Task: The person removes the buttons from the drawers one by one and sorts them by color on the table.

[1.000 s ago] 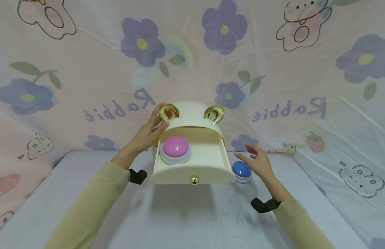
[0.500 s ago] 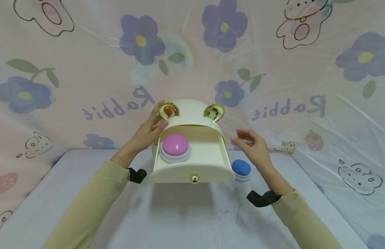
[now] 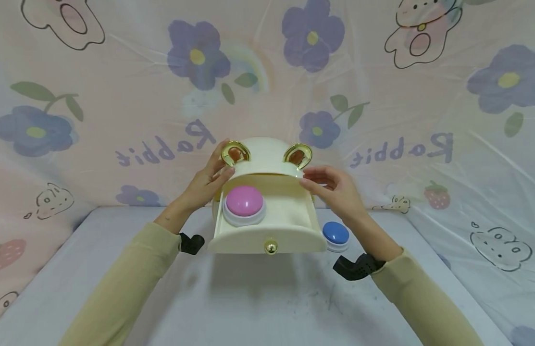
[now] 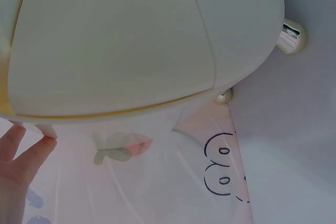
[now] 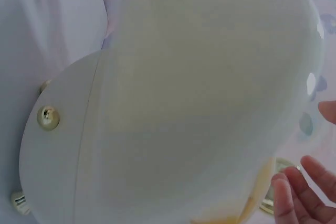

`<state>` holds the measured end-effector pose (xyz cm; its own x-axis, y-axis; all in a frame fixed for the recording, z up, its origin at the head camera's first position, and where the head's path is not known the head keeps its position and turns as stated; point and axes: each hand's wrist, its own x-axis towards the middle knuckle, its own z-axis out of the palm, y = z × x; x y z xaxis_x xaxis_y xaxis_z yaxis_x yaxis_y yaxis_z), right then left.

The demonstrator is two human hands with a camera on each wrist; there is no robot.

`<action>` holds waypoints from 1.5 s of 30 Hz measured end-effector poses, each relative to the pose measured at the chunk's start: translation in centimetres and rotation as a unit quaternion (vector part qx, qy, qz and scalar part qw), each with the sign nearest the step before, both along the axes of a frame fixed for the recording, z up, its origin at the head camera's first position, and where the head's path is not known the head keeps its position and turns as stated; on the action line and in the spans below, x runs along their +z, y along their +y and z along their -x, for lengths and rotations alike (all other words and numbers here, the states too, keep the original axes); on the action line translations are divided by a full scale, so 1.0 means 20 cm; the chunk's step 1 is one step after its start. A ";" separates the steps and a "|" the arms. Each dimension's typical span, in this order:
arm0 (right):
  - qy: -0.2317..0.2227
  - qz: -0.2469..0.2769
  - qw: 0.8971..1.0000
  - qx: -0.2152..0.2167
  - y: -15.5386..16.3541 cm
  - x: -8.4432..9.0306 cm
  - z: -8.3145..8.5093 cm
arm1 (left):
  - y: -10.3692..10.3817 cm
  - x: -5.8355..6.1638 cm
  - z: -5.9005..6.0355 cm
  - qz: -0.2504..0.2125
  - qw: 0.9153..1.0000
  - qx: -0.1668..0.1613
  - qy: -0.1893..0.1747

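A pale table (image 3: 258,307) stands before a pink flowered cloth (image 3: 120,110) (printed "Rabbit", mirrored).

The frame is filled by the smooth side of a cream box (image 5: 184,114), seen from very close. A seam is seen running down its left part, where a small gold knob (image 5: 48,118) is fixed. Fingertips of the right hand (image 5: 302,192) are seen at the lower right, just beside the box.

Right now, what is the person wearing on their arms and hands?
Both arms wear long, pale yellow-beige sleeves. A black strap-like mount sits at each wrist, by the left hand and the right hand. The hands are bare, with no gloves; no rings are visible.
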<state>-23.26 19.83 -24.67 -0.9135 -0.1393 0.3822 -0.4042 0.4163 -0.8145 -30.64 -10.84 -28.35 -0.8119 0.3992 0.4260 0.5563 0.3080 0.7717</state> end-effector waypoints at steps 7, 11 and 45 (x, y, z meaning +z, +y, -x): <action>-0.051 -0.058 0.997 0.029 -0.08 0.05 0.01 | 0.00 0.00 0.01 0.000 1.000 0.001 0.001; -0.075 -0.079 0.992 0.056 -0.14 0.08 0.01 | 0.00 0.00 0.01 0.000 1.000 0.001 0.003; -0.162 -0.238 0.930 0.229 -0.41 0.09 0.10 | 0.01 0.04 -0.05 0.013 1.000 0.011 0.005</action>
<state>-25.34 11.63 -22.91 -0.7731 -0.6251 -0.1075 -0.3931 0.6051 -0.6923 -29.55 -10.69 -27.59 -0.8163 0.3918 0.4244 0.5572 0.3406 0.7573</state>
